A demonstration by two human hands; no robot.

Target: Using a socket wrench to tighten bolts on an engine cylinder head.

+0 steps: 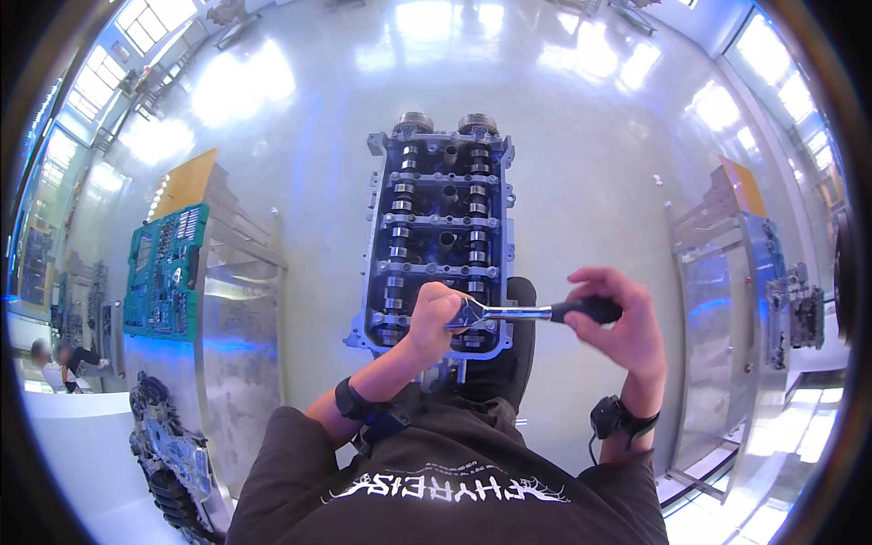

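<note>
An engine cylinder head [440, 222] with two camshafts stands upright in front of me, its sprockets at the far end. My left hand [434, 318] is closed over the head of a chrome ratchet wrench [509, 313], pressing it onto the near end of the cylinder head. My right hand [622, 322] grips the wrench's black handle out to the right. The socket and the bolt under my left hand are hidden. Both wrists wear black bands.
A green tool tray [166, 271] with sockets lies on a metal stand at the left. Another metal stand [727, 291] with an engine part [793, 313] is at the right. Dark engine parts [168, 454] sit at the lower left. A person crouches far left.
</note>
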